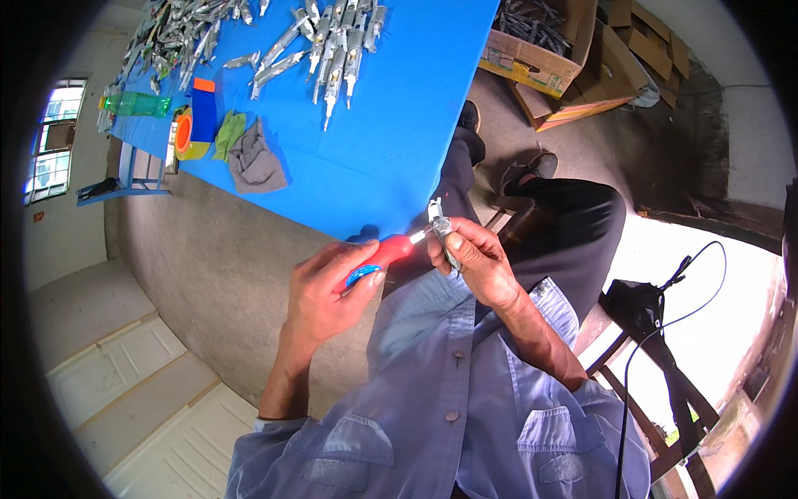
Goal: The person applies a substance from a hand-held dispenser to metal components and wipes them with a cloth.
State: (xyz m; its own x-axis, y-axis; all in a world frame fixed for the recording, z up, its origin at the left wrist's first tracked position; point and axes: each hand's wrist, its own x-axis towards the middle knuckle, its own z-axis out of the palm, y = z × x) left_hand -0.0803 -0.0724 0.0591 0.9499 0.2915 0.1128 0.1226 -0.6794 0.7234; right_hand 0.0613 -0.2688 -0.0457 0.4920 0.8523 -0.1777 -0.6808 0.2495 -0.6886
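My left hand (330, 290) is closed around the red and blue handle of a screwdriver (389, 251), whose tip points right. My right hand (480, 259) grips a small grey metal part (441, 232) between thumb and fingers, its forked end up. The screwdriver's tip meets or nearly touches the side of that part; the exact contact is too small to tell. Both hands are above my lap, just off the near corner of the blue table (368, 162). Similar metal parts (340, 53) lie grouped on the table's far side.
A grey cloth (254, 159), a green cloth (229, 134), an orange and yellow tape dispenser (184, 134) and a green plastic bottle (136, 105) lie at the table's left. A larger heap of metal parts (171, 37) is behind. Cardboard boxes (542, 68) stand on the floor at right.
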